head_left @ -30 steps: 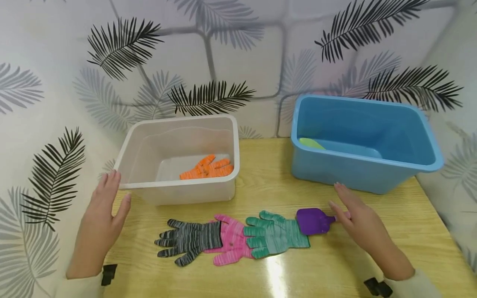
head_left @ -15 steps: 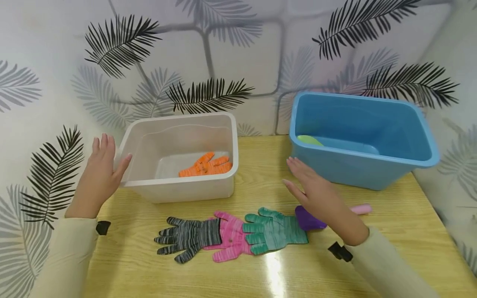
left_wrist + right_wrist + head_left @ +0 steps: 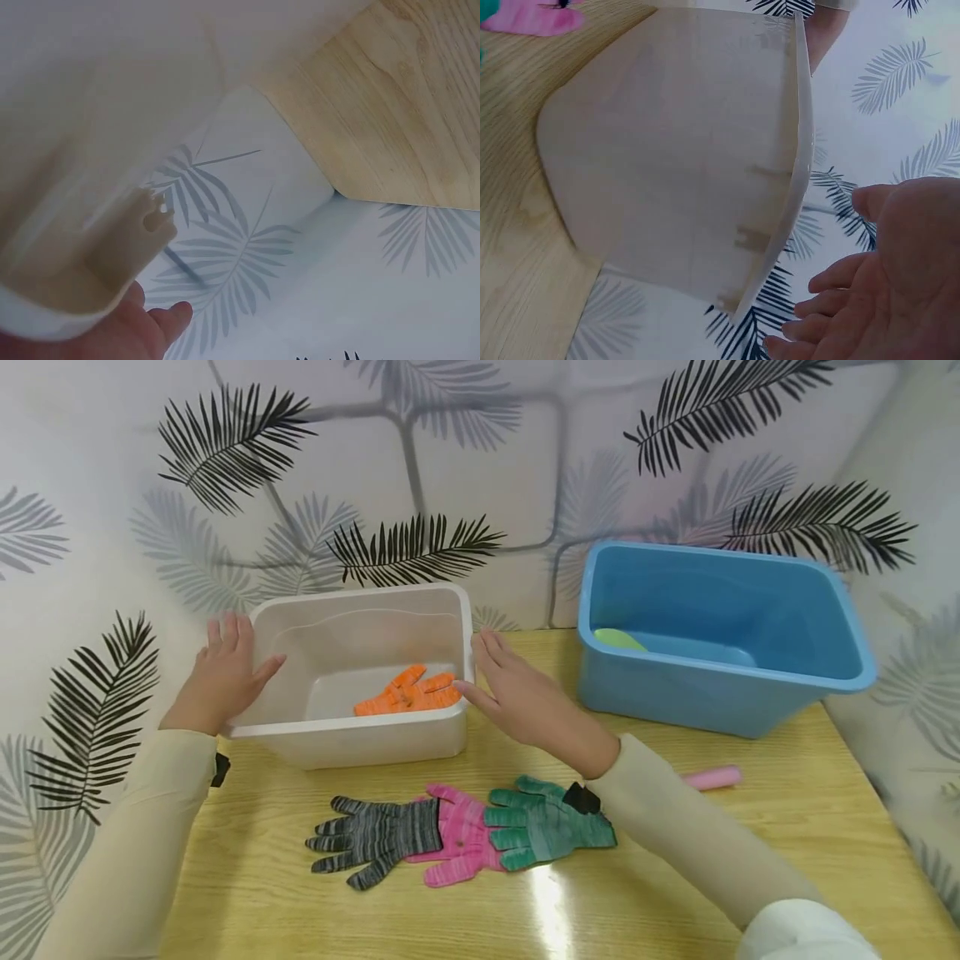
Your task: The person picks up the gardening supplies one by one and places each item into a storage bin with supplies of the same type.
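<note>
At the left rim of a white plastic bin point(image 3: 382, 739) is my left hand point(image 3: 221, 681), fingers straight and thumb over the edge; the left wrist view shows its fingers point(image 3: 139, 326) close against the rim. My right hand point(image 3: 528, 702) is at the bin's right side, fingers extended. In the right wrist view a gap separates this hand point(image 3: 877, 292) from the rim. An orange glove point(image 3: 408, 692) lies inside the bin. In front, a grey-black glove point(image 3: 382, 839), a pink glove point(image 3: 461, 839) and a green glove point(image 3: 547, 822) lie overlapping in a row.
A blue bin point(image 3: 675, 693) stands at the right back with a light green object point(image 3: 618, 639) inside. A pink handle point(image 3: 712, 778) shows beside the right sleeve, its other end hidden. The patterned wall point(image 3: 517, 468) rises directly behind both bins.
My right hand has swept left from beside the blue bin to the white bin's right side. My left hand has moved up and slightly right along the white bin's left rim.
</note>
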Action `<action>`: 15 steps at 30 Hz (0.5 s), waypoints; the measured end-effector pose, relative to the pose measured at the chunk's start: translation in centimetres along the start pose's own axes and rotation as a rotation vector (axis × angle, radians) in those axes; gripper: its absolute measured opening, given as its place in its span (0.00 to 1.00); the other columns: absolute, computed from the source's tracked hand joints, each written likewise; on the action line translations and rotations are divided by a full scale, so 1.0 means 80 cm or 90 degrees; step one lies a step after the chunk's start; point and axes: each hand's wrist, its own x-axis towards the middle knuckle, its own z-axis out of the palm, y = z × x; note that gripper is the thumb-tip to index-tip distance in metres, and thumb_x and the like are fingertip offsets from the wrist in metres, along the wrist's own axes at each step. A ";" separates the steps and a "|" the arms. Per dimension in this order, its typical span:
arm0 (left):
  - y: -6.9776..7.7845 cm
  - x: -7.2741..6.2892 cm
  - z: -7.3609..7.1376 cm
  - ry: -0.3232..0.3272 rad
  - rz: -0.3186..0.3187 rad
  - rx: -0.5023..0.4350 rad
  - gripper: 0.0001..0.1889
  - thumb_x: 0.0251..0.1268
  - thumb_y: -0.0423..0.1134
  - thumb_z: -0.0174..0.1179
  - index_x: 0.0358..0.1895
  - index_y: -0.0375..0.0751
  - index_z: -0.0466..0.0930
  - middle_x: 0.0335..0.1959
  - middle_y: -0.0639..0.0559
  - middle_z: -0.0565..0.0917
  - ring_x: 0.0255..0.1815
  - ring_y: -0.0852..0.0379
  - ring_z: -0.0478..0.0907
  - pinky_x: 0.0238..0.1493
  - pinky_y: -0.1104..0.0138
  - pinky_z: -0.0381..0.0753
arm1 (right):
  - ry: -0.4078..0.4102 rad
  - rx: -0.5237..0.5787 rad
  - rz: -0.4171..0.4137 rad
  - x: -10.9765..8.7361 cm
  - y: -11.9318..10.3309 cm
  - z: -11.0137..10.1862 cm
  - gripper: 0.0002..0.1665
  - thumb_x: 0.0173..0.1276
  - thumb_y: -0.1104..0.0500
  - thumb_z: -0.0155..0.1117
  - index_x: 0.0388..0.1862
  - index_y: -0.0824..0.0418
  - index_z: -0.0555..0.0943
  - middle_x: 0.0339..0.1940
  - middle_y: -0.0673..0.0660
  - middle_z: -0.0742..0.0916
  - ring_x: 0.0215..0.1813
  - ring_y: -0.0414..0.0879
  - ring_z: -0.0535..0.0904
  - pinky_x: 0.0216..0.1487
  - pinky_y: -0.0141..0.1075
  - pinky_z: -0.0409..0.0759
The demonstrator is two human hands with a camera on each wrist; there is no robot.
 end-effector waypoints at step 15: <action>-0.003 0.013 0.012 0.020 0.006 0.030 0.42 0.69 0.46 0.49 0.69 0.21 0.35 0.70 0.25 0.39 0.69 0.28 0.33 0.59 0.35 0.51 | -0.056 -0.067 0.106 0.092 -0.021 0.019 0.47 0.72 0.37 0.36 0.73 0.69 0.39 0.75 0.65 0.43 0.74 0.57 0.31 0.71 0.43 0.38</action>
